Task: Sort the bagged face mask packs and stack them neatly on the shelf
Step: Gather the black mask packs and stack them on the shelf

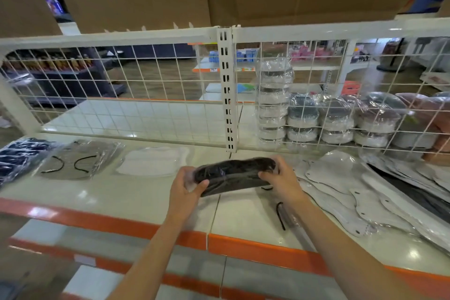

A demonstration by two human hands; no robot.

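step: sorting, mid-carry | both hands, left (185, 187) and right (282, 178), grip black mask pack (233, 173) just above shelf (146, 192) | next: probably needs a matching dark pile (17, 156) far left

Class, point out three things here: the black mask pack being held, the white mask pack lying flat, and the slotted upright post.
black mask pack (233, 173): head view, middle of its bag.
white mask pack (153, 161): head view, centre.
slotted upright post (227, 90): head view, mid-height.
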